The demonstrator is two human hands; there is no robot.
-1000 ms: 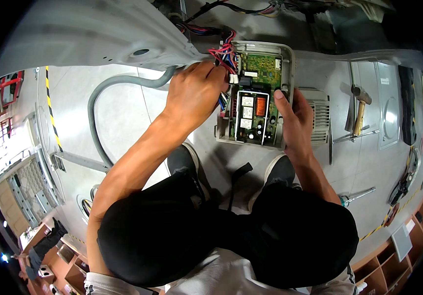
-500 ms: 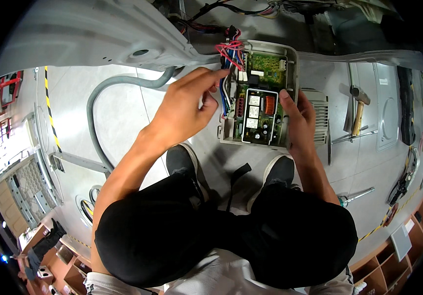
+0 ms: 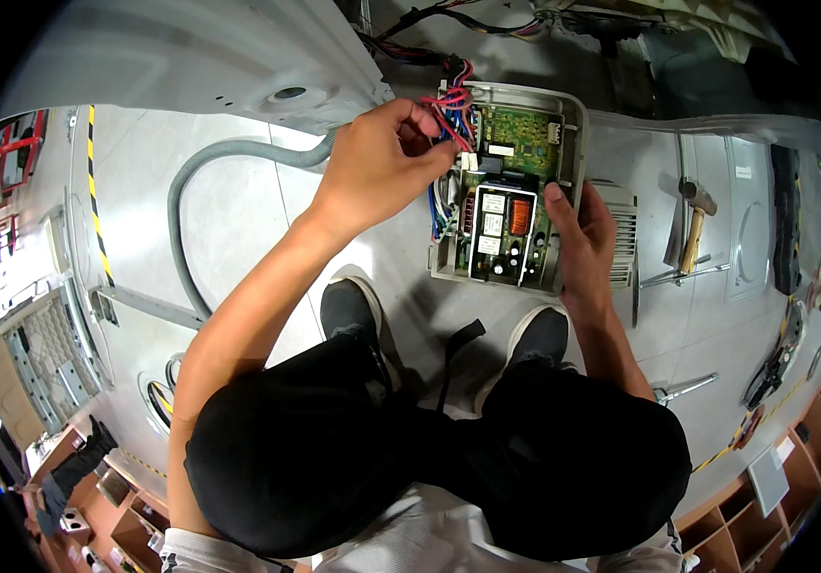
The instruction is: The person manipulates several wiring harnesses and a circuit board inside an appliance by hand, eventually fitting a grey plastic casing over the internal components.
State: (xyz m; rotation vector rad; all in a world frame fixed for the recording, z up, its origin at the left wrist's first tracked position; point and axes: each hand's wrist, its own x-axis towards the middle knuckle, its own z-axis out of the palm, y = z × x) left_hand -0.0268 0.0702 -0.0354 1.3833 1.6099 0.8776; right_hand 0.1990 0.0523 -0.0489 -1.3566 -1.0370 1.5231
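An electronic control board (image 3: 529, 134) sits in a pale grey plastic housing (image 3: 571, 119) in front of me. It carries white blocks, an orange coil and a dark framed section. My right hand (image 3: 584, 239) grips the housing's right side, thumb on the rim and fingers round the outside. At the upper left of the board, my left hand (image 3: 372, 167) has its thumb and fingers closed around red wires (image 3: 449, 107), beside a white plug (image 3: 469, 160). Its fingertips are partly hidden. Blue and white wires (image 3: 441, 205) run down the board's left edge.
A large grey metal panel (image 3: 191, 57) fills the upper left, with a ribbed hose (image 3: 181, 205) below it. To the right lie a hammer (image 3: 695, 224), metal rods (image 3: 683, 274) and a slatted grey cover (image 3: 623, 229). A ratchet-like tool (image 3: 687, 388) is near my right knee.
My left hand has moved up and right, from the wires at the board's left edge to the red wires by the white plug. The right hand keeps its hold on the housing.
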